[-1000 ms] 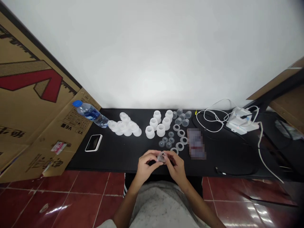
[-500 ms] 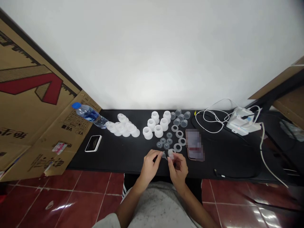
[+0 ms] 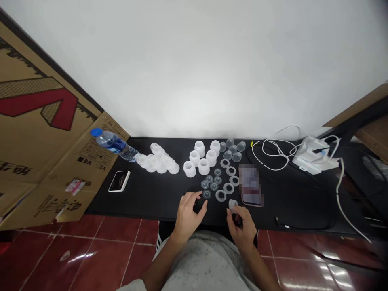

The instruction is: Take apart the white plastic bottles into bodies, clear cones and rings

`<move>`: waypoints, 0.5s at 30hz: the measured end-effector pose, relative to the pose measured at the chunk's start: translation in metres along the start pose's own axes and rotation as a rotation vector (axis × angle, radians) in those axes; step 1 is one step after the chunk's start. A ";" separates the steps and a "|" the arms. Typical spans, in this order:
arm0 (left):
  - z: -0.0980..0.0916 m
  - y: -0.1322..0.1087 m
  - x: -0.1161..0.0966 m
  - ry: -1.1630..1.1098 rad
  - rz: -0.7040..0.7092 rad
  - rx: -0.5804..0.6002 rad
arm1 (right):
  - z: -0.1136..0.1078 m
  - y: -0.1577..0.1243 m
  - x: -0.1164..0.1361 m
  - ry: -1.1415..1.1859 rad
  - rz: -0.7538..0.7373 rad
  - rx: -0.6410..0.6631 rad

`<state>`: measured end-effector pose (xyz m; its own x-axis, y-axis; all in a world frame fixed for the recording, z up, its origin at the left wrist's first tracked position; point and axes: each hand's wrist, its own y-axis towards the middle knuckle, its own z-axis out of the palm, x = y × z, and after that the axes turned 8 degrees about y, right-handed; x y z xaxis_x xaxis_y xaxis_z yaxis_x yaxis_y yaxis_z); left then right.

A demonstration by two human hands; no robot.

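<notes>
The right hand [image 3: 239, 228] is closed at the fingertips, pinching a small translucent plastic cup [image 3: 233, 205] that sits at the top of the hand, up and to the left of the palm. The cup is squat and roundish, with no clear long axis, and part of it is hidden by the fingers. It is held above the black tabletop [image 3: 145, 202], between a clear plastic ring [image 3: 221, 196] and a smartphone [image 3: 251, 199] whose upper part is blurred out, and it is nearer the phone.

The left hand [image 3: 189, 217] is open and holds nothing, with its fingers loosely curved and resting low over the tabletop. Its fingertips [image 3: 200, 198] lie just beside a clear ribbed disc [image 3: 207, 194], the nearest piece of a small cluster of such discs, and the right hand is the farther of the two from that disc. Behind the discs stand white plastic collars [image 3: 203, 166], and more clear cups [image 3: 237, 157] sit at the far edge near a coiled white cable [image 3: 273, 147]
</notes>
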<state>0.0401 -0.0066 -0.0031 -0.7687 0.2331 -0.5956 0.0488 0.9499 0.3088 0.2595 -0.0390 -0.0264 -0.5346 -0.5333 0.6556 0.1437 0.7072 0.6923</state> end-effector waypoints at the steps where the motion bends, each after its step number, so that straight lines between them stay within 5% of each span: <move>1: 0.002 0.000 -0.001 -0.002 0.005 0.003 | -0.004 -0.001 -0.004 -0.026 -0.009 0.018; 7: 0.019 0.010 -0.003 -0.075 0.041 -0.007 | -0.004 -0.001 -0.014 -0.133 -0.003 0.131; 15: 0.011 0.012 -0.001 -0.021 0.025 0.053 | 0.003 -0.002 -0.013 -0.215 0.001 0.154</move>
<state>0.0484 0.0064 -0.0067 -0.7535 0.2607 -0.6035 0.1019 0.9532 0.2846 0.2634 -0.0321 -0.0370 -0.7013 -0.4337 0.5658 0.0248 0.7784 0.6273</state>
